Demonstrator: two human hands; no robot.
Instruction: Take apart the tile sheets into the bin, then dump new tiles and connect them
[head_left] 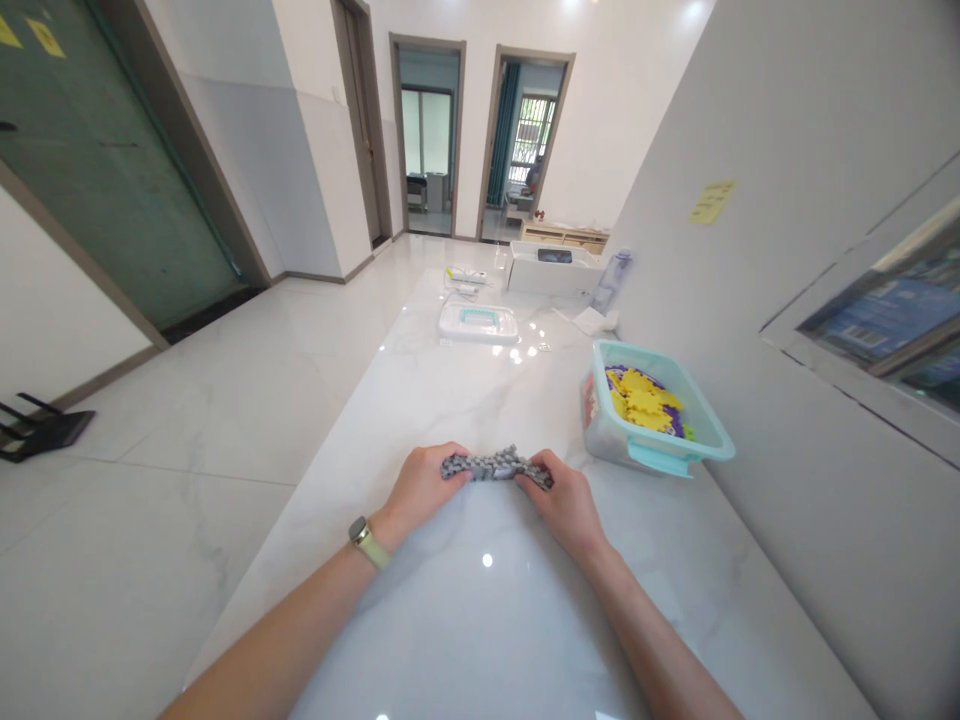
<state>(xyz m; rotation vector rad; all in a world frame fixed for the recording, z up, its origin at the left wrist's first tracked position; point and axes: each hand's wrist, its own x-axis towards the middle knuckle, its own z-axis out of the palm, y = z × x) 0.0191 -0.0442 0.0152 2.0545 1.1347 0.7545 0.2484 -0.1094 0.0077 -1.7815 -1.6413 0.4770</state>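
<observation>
Grey studded plastic strip (495, 466) held in both hands, over the white marble tabletop (480, 640). Left hand (420, 490), pale smartwatch (361, 541) at the wrist, curled firmly round one end; right hand (566, 505) closed round the other. Fingers of both hands wrapped over the strip, with only its studded middle showing between them.

Keep the pressure even on both sides and the strip low over the stone, so any loose piece drops only a short way. Work at the joins with the fingertips rather than wrenching one end.

Both ends lost under the fingers, so no telling how many pieces make up the strip or how they join. Contact with the tabletop also impossible to judge from this angle. Beyond the right hand, a clear tub (679, 395) with a teal rim, full of yellow and purple pieces (643, 402), too heaped to count. Farther along, a white tray (478, 322) and a white box (553, 268), their contents hard to make out.
</observation>
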